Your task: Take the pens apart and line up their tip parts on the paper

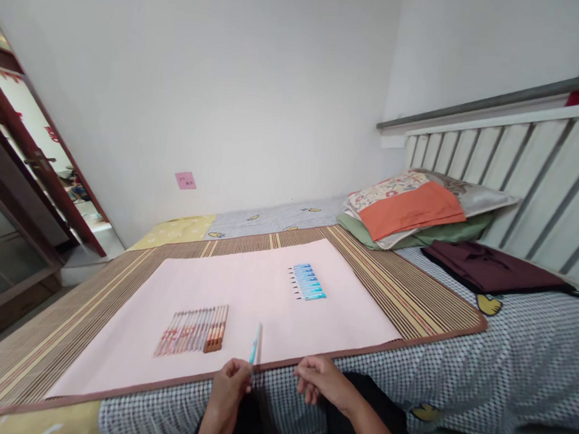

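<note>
My left hand is closed, its fingertips pinching the lower end of a slim turquoise pen at the near edge of a pale pink sheet. The pen points away from me. To the right, my right hand hangs over the bed's near edge with loosely bent fingers and no visible object in it. Several blue and turquoise pens lie in a stacked row on the sheet, dark tips to the left. Left of the held pen is a row of several slim pens, with brown ones at its right end.
Beneath the sheet lies a striped brown mat on a checked bedspread. Pillows and a folded maroon cloth bag occupy the right side, before a white headboard. A small pink note is on the wall.
</note>
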The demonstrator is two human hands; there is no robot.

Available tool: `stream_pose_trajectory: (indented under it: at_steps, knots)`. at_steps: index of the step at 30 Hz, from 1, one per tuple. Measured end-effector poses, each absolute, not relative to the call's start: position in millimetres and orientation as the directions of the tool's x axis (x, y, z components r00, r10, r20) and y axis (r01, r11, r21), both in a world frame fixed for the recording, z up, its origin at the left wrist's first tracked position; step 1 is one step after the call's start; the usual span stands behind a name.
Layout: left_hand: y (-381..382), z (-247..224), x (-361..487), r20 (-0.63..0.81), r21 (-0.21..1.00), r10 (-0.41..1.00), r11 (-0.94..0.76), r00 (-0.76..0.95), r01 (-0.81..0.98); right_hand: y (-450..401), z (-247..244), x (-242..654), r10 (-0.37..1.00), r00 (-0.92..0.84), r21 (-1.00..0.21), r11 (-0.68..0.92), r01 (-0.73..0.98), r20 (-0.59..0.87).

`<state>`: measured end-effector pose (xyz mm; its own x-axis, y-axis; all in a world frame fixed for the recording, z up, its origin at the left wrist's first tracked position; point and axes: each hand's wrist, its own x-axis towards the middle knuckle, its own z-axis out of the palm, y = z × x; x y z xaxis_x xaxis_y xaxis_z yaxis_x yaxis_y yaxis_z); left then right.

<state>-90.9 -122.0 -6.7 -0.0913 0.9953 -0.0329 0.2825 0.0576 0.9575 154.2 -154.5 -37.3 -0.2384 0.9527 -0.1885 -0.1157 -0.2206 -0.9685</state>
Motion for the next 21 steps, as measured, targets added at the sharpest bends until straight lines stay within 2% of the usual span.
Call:
stream_pose_trajectory:
  at_steps: [2,4,8,15,17,21]
  knots:
    - [-143.0,-10.0,-81.9,-0.098,0.995,0.995,0.099,-0.027,0.014,-159.9,-34.7,149.5,0.961,-0.229,-0.963,-0.2,-0.179,-0.157]
    - [-161.2,-15.8,-69.9,-0.137,0.988,0.99,0.139,0.037,-0.066,-165.9,-32.9,138.4,0.97,-0.212,-0.958,-0.165,-0.236,-0.115]
    - [-180.3,-29.8,-48.2,-0.022,1.0,0.998,0.021,0.054,0.019,-171.4,-33.5,107.6,0.981,-0.184,-0.969,-0.095,-0.228,-0.052]
    - [-159.6,-30.2,-38.9,0.224,0.935,0.975,-0.215,0.001,0.284,-143.5,-23.9,85.9,1.0,0.01,-0.992,0.014,-0.125,0.013]
    - [-147.1,-25.7,-36.4,0.237,0.937,0.971,-0.221,-0.027,0.27,-130.6,-14.7,87.8,0.999,0.039,-0.995,0.032,-0.099,0.029]
    - [-116.7,-14.8,-30.9,0.155,0.973,0.986,-0.141,-0.064,0.183,-101.2,4.0,90.9,0.998,0.028,-0.991,0.053,-0.12,0.05]
